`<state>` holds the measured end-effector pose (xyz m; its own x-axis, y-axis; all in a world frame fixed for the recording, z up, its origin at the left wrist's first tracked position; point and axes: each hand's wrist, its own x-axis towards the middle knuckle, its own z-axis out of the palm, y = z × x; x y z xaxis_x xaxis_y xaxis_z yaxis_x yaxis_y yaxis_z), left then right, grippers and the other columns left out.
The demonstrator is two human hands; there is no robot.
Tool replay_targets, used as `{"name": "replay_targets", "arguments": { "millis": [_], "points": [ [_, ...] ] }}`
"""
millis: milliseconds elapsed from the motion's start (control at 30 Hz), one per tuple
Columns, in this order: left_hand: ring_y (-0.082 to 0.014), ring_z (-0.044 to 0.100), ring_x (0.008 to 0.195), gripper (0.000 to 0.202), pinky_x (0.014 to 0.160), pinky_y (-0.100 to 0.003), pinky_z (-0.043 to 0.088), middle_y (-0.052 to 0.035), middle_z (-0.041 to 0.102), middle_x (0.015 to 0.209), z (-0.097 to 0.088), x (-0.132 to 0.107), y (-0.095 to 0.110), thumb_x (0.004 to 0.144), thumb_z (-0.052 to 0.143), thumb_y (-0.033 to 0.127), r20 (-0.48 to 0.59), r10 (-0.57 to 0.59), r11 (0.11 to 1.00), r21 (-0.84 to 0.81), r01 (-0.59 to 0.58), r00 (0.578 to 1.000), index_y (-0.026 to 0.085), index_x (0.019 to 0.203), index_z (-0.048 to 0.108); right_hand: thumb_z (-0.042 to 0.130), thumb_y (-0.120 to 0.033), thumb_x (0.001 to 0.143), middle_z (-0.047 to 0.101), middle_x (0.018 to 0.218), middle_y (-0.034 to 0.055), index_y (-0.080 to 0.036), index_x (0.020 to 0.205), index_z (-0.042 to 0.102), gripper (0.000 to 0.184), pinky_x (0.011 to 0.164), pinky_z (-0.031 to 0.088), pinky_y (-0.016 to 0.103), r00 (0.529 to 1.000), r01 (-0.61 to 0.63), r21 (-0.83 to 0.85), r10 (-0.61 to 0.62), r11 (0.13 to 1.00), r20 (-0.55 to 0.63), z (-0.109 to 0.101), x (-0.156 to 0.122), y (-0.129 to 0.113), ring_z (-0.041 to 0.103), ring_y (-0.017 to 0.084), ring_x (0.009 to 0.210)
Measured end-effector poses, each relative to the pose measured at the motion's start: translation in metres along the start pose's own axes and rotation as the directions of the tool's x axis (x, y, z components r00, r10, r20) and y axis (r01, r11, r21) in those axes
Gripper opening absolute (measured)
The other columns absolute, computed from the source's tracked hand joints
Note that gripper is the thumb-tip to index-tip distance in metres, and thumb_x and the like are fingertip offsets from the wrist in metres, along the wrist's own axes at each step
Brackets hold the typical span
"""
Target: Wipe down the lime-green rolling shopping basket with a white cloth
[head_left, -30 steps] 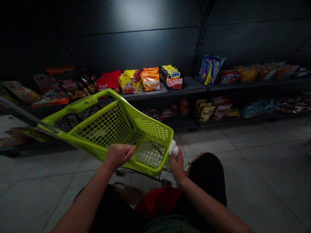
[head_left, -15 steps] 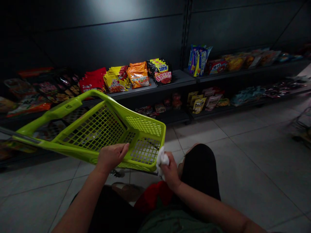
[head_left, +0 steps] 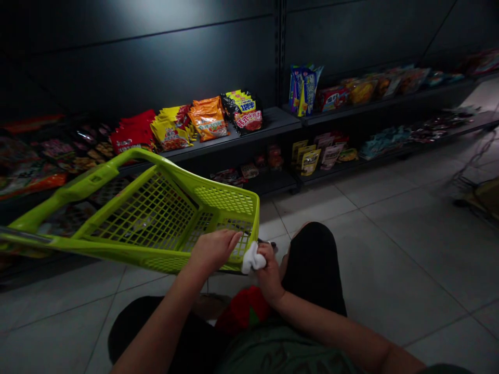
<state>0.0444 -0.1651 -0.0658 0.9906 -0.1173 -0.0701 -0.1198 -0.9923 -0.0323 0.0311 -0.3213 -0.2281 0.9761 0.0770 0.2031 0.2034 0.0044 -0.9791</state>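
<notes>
A lime-green plastic mesh shopping basket [head_left: 136, 213] with a long handle stands on a wheeled frame in front of me. My left hand [head_left: 216, 252] lies over its near rim, fingers on the mesh. My right hand [head_left: 268, 270] grips a crumpled white cloth [head_left: 252, 258] at the basket's near right corner, and the cloth touches the rim there. The two hands are close together. The basket's wheels and lower frame are mostly hidden behind the basket and my arms.
Dark metal store shelving [head_left: 249, 140] runs along the far side, holding bright snack packets [head_left: 208, 119] on two levels. Grey floor tiles [head_left: 374, 202] spread to the right. A wire cart [head_left: 477, 195] shows at the right edge. A red item [head_left: 244, 309] lies below my hands.
My left hand has slid right along the rim toward the cloth. The cloth now sits lower at the basket's corner. The basket and shelves have shifted left in view.
</notes>
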Motion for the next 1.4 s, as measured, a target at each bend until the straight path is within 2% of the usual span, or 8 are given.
{"name": "replay_targets", "arguments": {
  "millis": [133,333,500,767,967,1100,1200,1400],
  "points": [
    [-0.0201,0.072,0.086,0.055,0.065,-0.026,0.041,-0.0059,0.078,0.101,0.002,0.005,-0.005,0.105,0.023,0.050,-0.003,-0.101,0.995,0.004,0.101,0.995,0.025,0.100,0.071,0.061,-0.022,0.065,0.063,0.091,0.0048,-0.024,0.088,0.062,0.023,0.086,0.050,0.042,0.945,-0.308,-0.053,0.312,0.950,0.100,0.001,-0.026,0.022,0.059,0.026,0.090],
    [-0.0230,0.073,0.085,0.060,0.066,-0.028,0.043,-0.0081,0.078,0.098,0.000,0.008,-0.001,0.104,0.020,0.051,0.009,-0.154,0.987,0.039,0.154,0.988,0.025,0.098,0.073,0.066,-0.023,0.060,0.063,0.105,0.0051,-0.023,0.092,0.063,0.033,0.095,0.048,0.039,0.988,-0.154,0.064,0.154,0.986,0.010,0.008,-0.004,0.009,0.057,0.026,0.104],
    [-0.0231,0.073,0.084,0.063,0.066,-0.028,0.044,-0.0087,0.079,0.098,-0.004,0.014,0.002,0.104,0.018,0.051,0.010,-0.197,0.980,0.042,0.196,0.980,0.024,0.096,0.074,0.061,-0.030,0.062,0.066,0.088,0.0038,-0.021,0.095,0.060,0.034,0.077,0.052,0.039,0.852,-0.521,0.251,0.516,0.816,0.089,0.020,-0.008,0.013,0.062,0.025,0.083],
    [-0.0232,0.073,0.081,0.062,0.064,-0.028,0.042,-0.0100,0.079,0.097,-0.003,0.022,0.002,0.104,0.019,0.051,0.019,-0.194,0.980,0.044,0.193,0.981,0.023,0.097,0.073,0.065,-0.026,0.062,0.063,0.092,-0.0009,-0.025,0.094,0.056,0.034,0.076,0.052,0.030,0.958,-0.247,0.381,0.283,0.891,-0.042,0.017,0.020,-0.011,0.060,0.019,0.085],
    [-0.0214,0.072,0.083,0.057,0.063,-0.027,0.039,-0.0058,0.078,0.095,-0.001,0.022,-0.004,0.103,0.023,0.055,0.070,-0.096,0.995,0.002,0.096,0.993,0.025,0.091,0.070,0.061,-0.031,0.065,0.068,0.093,0.0010,-0.023,0.101,0.060,0.037,0.078,0.053,0.031,0.797,-0.426,0.460,0.563,0.779,-0.216,0.003,0.072,0.015,0.062,0.020,0.085],
    [-0.0234,0.073,0.085,0.049,0.062,-0.028,0.038,-0.0041,0.078,0.097,0.002,0.023,-0.009,0.103,0.026,0.055,0.107,-0.065,0.997,-0.023,0.067,0.992,0.029,0.103,0.068,0.057,-0.040,0.082,0.066,0.116,0.0038,-0.024,0.125,0.056,0.046,0.090,0.053,0.034,0.921,-0.202,0.538,0.346,0.818,-0.180,0.016,0.103,-0.017,0.062,0.021,0.104],
    [-0.0241,0.074,0.090,0.043,0.063,-0.028,0.039,-0.0031,0.078,0.103,0.004,0.023,-0.013,0.102,0.031,0.054,0.132,-0.081,0.993,-0.069,0.091,0.988,0.034,0.118,0.066,0.055,-0.041,0.089,0.063,0.126,0.0060,-0.025,0.132,0.053,0.046,0.099,0.050,0.038,0.961,-0.158,0.436,0.240,0.886,-0.139,0.026,0.071,-0.027,0.059,0.022,0.114],
    [-0.0209,0.075,0.093,0.038,0.070,-0.026,0.045,0.0010,0.079,0.108,0.007,0.016,-0.023,0.101,0.039,0.050,0.191,-0.014,0.980,-0.195,0.051,0.981,0.039,0.124,0.067,0.066,-0.029,0.075,0.061,0.124,0.0080,-0.024,0.094,0.063,0.019,0.106,0.045,0.042,0.992,-0.098,0.246,0.114,0.964,-0.053,0.014,0.031,-0.004,0.057,0.025,0.117]
  ]
}}
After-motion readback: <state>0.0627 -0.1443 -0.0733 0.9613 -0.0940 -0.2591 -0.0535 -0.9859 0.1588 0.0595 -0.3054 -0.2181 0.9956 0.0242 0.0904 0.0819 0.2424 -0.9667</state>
